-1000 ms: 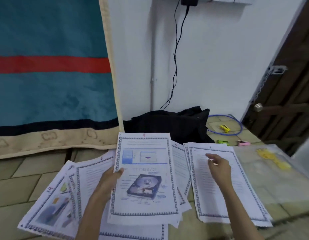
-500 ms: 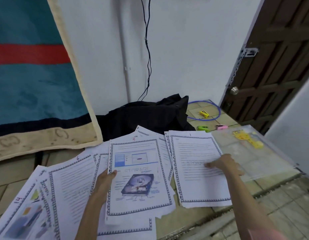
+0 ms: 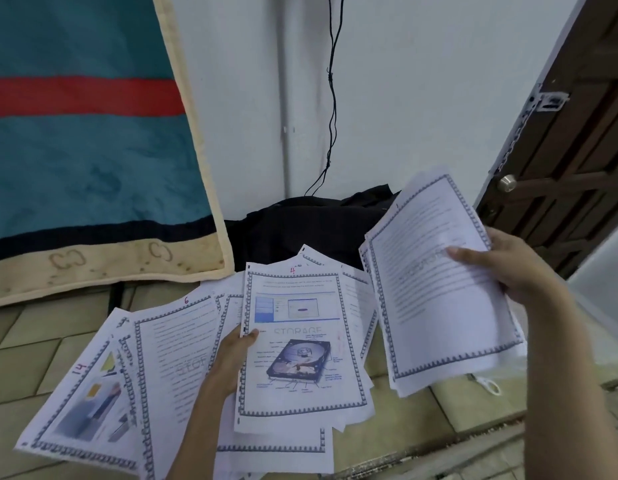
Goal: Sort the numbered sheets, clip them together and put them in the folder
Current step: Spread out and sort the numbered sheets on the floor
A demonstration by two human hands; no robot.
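Numbered printed sheets with patterned borders lie fanned over the tiled floor. My left hand [image 3: 231,362] pinches the left edge of sheet 4 [image 3: 300,344], which shows a hard-drive picture and the word STORAGE. My right hand [image 3: 505,268] grips a small stack of text sheets [image 3: 435,289] by its right edge and holds it tilted above the floor. Sheet 6 [image 3: 176,362] and sheet 14 [image 3: 82,393] lie at the left. The clear folder is almost fully hidden behind the raised stack and my right arm.
A black bag [image 3: 300,230] sits against the white wall behind the sheets. A teal and red blanket [image 3: 86,150] hangs at the left. A black cable [image 3: 332,98] runs down the wall. A brown door [image 3: 570,150] stands at the right.
My right hand has taken hold of the text stack and lifted it off the floor, tilting it up to the right. My left hand stays on sheet 4. The view has shifted.
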